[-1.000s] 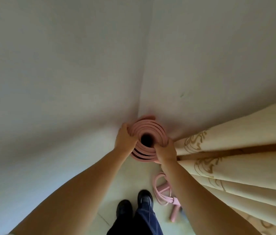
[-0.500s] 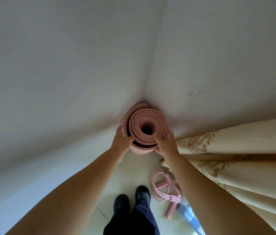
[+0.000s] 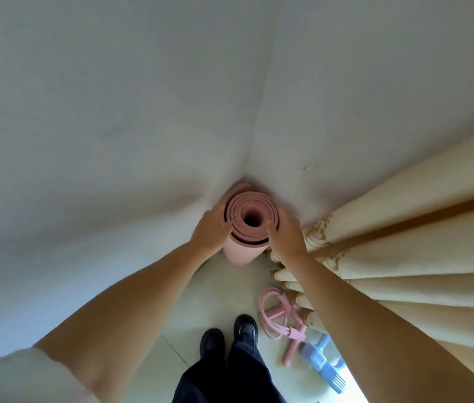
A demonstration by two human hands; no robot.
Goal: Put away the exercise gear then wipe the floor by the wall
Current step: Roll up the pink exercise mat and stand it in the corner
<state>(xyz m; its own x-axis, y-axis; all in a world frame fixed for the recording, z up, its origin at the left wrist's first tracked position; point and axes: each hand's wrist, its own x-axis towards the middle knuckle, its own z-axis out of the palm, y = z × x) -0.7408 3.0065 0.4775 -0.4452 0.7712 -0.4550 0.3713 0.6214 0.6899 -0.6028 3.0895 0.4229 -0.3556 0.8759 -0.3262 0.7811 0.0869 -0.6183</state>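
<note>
A rolled pink exercise mat (image 3: pixel 241 251) stands upright in the corner where two white walls meet, seen end-on from above. My left hand (image 3: pixel 209 231) grips its left side near the top. My right hand (image 3: pixel 286 235) grips the right side, thumb hooked over the rim. On the floor to the right of my feet lies a pink pedal resistance band (image 3: pixel 276 318) with a blue hand grip (image 3: pixel 324 363) beside it.
A cream curtain (image 3: pixel 404 257) with gold patterns hangs along the right wall, its folds touching my right arm. My black shoes (image 3: pixel 230 337) stand on the pale tiled floor (image 3: pixel 218 292) just behind the mat. White walls (image 3: pixel 113 126) close off the left and front.
The mat has moved away from me into the corner and stands more upright, showing more of its side. Both hands stayed on it. The blue grip has come into view.
</note>
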